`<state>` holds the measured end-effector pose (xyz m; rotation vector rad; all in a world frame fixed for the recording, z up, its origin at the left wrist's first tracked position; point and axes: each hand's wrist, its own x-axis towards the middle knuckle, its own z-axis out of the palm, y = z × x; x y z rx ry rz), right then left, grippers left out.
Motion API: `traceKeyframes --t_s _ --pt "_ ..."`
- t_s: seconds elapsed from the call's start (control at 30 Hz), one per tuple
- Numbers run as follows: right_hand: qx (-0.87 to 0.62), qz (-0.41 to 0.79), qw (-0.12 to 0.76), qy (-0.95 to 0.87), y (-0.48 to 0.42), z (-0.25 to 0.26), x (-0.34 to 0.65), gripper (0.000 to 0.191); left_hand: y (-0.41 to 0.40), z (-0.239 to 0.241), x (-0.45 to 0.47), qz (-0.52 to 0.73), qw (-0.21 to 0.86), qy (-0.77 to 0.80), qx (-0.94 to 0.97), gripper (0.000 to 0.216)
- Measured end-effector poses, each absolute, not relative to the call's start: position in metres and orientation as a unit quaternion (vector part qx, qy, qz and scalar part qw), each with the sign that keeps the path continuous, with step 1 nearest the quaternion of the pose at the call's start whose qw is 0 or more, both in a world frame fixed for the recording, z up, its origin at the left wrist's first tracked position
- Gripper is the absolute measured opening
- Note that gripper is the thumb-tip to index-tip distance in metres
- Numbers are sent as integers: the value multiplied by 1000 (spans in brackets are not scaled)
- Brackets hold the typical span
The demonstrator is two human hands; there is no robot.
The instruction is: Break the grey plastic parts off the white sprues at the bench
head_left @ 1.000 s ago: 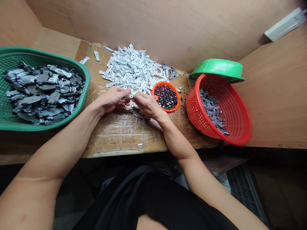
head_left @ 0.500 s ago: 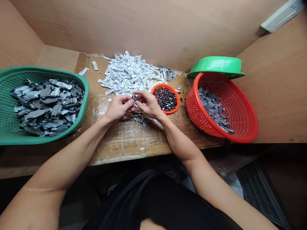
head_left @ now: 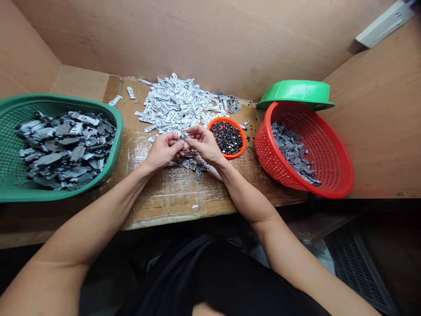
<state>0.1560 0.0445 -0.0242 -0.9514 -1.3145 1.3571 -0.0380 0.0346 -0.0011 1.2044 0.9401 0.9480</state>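
Observation:
My left hand (head_left: 163,150) and my right hand (head_left: 205,144) meet fingertip to fingertip over the wooden bench (head_left: 171,193), both pinched on a small grey metal part (head_left: 184,137) between them. Under the hands lies a little heap of dark grey parts (head_left: 193,163). Just behind them spreads a pile of pale silver flat parts (head_left: 177,103). A small orange bowl (head_left: 242,145) of tiny dark pieces sits right beside my right hand.
A green basket (head_left: 113,149) full of larger grey metal parts stands at the left. At the right a red mesh basket (head_left: 332,184) holds dark grey parts, with a green upturned basket (head_left: 297,91) behind it. Wooden walls close in the back and right side.
The hands have drawn slightly toward me and lifted the small part off the pile edge; the view has tilted a little. Baskets and piles have not moved.

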Motion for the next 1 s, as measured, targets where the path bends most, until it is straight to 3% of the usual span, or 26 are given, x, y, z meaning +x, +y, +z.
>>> traceKeyframes --t_s 0.17,0.33,0.5,0.8,1.0 --pt "-417 506 498 -567 39 -17 151 70 36 -5 -37 425 613 415 521 23" --pt "-454 503 406 -613 37 -2 159 62 35 -5 -37 425 590 410 550 28" --pt "-450 436 373 -685 35 11 165 70 31 -4 -37 405 591 387 580 31" --pt "-436 564 407 -571 43 -9 161 77 36 -7 -35 406 589 395 576 26" --pt "-452 483 365 -655 42 10 170 74 30 -8 -32 398 608 381 572 30"
